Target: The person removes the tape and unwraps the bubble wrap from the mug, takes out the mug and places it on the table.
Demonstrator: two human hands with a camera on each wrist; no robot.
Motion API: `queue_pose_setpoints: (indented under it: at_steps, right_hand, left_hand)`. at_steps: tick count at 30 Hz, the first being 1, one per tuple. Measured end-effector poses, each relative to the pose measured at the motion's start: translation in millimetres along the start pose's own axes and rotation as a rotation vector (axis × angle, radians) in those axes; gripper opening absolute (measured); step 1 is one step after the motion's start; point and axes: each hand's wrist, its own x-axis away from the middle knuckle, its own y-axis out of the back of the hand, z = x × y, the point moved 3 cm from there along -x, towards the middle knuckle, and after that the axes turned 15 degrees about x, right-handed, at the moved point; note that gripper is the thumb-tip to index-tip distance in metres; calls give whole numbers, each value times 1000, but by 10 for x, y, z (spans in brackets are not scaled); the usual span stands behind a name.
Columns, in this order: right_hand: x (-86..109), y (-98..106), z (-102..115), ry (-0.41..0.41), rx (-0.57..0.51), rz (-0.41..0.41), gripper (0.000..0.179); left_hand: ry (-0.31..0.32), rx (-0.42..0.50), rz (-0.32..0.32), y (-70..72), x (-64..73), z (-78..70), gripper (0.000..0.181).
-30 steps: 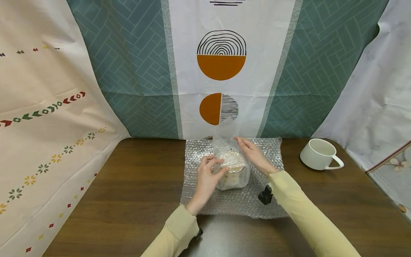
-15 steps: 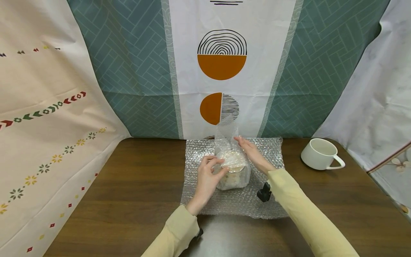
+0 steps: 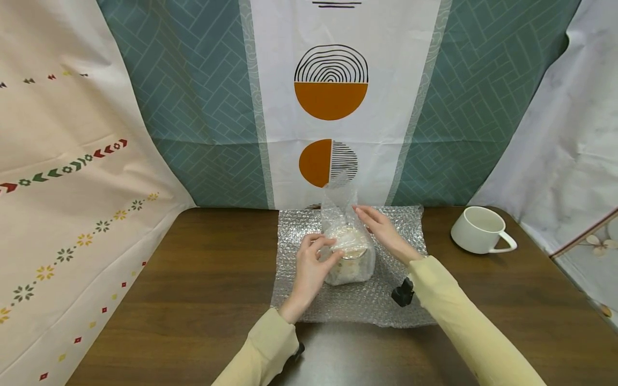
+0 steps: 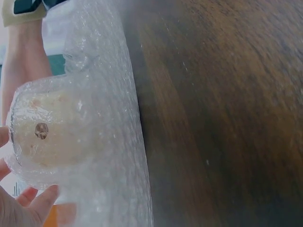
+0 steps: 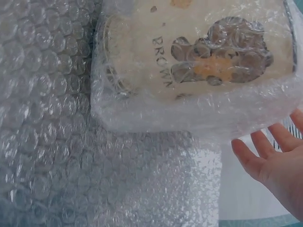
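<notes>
A cream cup [image 5: 199, 42] with a brown bear print and the word BROWN stands wrapped in clear bubble wrap [image 3: 359, 271]. Over its dark-edged rim my left hand [image 3: 309, 265] is bent, with fingertips and thumb holding the wrap at the top left. In the left wrist view, fingers of my left hand [image 4: 23, 203] show beside the wrapped cup. My right hand [image 3: 383, 230] lies along the far right side, fingers fairly straight, their tips at a loose flap of wrap [image 3: 338, 201] that sticks up behind the cup.
Under the wrapped cup a flat bubble wrap sheet [image 3: 314, 305] covers part of the brown wooden table [image 3: 207, 279]. A white mug [image 3: 475, 233] stands at the back right, handle toward the right. Patterned cloth [image 3: 207, 107] hangs behind and at both sides.
The loose flap has straightened upward a little behind the cup. My right wrist has shifted slightly, its fingertips still near the flap. My left hand has stayed in place.
</notes>
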Motion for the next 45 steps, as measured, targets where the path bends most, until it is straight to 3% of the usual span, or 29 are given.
queue_pose_setpoints:
  at_steps: [11, 20, 28, 33, 39, 45]
  right_hand:
    - [178, 84, 163, 51, 23, 34, 49]
    - [206, 99, 47, 92, 71, 10, 50]
    - [427, 121, 320, 98, 58, 28, 48]
    - [475, 65, 214, 119, 10, 14, 54]
    - [481, -16, 44, 178, 40, -37, 62]
    - [555, -43, 176, 184, 97, -56, 67]
  left_hand:
    - [17, 5, 1, 3, -2, 4, 26]
    - [21, 8, 3, -1, 3, 6, 27]
    - [19, 3, 6, -5, 0, -1, 27]
    - [24, 9, 9, 0, 3, 2, 26]
    - [25, 6, 10, 2, -1, 13, 28]
    - [18, 3, 17, -3, 1, 20, 28]
